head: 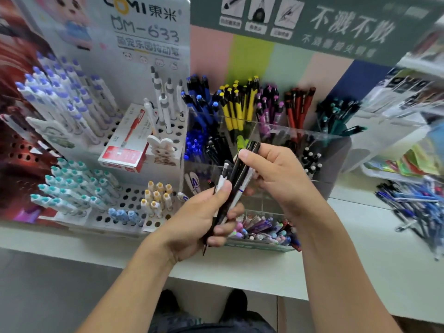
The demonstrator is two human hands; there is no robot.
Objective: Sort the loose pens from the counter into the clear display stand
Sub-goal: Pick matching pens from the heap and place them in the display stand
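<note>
The left hand grips a bundle of pens at its lower half, long axis tilted up and right. The right hand pinches the upper ends, directly before the clear display stand. The right hand is nearer the compartments.

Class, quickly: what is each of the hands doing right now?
Left hand: closed, gripping a small bundle of black and white plastic pens.
Right hand: closed, thumb and fingers pinching the upper end of a black pen in that bundle.
</note>
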